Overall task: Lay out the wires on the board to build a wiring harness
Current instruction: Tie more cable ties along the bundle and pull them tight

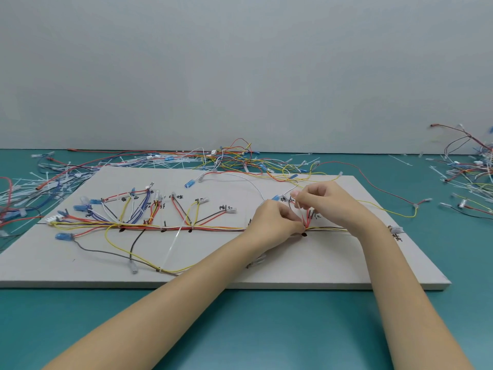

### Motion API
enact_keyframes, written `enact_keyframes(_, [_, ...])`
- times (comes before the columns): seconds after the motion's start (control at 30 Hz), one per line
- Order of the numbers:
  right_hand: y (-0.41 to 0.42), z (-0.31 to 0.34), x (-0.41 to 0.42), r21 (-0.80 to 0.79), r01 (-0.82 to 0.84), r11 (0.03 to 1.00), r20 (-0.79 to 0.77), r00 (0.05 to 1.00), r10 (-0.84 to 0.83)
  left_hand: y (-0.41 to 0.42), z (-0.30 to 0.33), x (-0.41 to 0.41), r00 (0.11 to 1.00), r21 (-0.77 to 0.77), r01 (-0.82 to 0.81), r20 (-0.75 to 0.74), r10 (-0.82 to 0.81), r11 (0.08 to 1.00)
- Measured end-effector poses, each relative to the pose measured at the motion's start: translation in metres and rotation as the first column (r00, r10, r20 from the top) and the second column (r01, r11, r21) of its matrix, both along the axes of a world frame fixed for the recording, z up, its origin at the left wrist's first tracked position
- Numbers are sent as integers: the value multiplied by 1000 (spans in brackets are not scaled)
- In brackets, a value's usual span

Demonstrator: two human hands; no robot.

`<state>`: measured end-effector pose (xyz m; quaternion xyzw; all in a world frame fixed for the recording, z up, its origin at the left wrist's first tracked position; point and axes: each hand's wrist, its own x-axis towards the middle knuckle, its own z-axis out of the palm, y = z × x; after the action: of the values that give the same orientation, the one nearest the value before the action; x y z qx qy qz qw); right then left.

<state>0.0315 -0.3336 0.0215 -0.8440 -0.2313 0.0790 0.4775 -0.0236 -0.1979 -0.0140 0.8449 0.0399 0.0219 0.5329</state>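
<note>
A grey board (266,271) lies on the teal table and carries a long horizontal bundle of coloured wires (186,227) with branches fanning up to blue and clear connectors. My left hand (274,217) and my right hand (325,200) meet over the right part of the bundle. Both pinch a small upward branch of red and white wires (307,218). A thin white strip, seemingly a cable tie, runs between the fingertips. A white cable tie (173,244) sticks out of the bundle further left.
Loose wires and white cable ties (165,160) lie heaped behind the board and at the far left (16,198). Another wire pile (472,166) sits at the right. A red wire (378,188) and a yellow wire (386,209) trail off the board's right side.
</note>
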Motion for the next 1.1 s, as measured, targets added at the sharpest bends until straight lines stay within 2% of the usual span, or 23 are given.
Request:
enact_keyframes(0.17, [-2, 1, 0, -14, -23, 1000, -30, 999, 23, 0, 2, -1, 1000, 2, 10, -4, -10, 1000])
enact_keyframes(0.33, [-6, -1, 4, -42, 10, 999, 44, 999, -8, 1, 0, 0, 1000, -13, 13, 2, -13, 1000])
enact_keyframes(0.53, [2, -5, 5, -25, 44, 999, 53, 998, -42, 0, -3, 3, 1000, 10, -2, 25, 2, 1000])
enact_keyframes(0.83, [12, -7, 2, 90, 50, 995, -31, 998, -48, -4, -3, 0, 983, 190, 32, 171, -65, 981])
enact_keyframes(1.1, [9, -2, 1, 91, -22, 996, -113, 993, 33, -7, -6, 0, 966, 305, 38, 233, -113, 952])
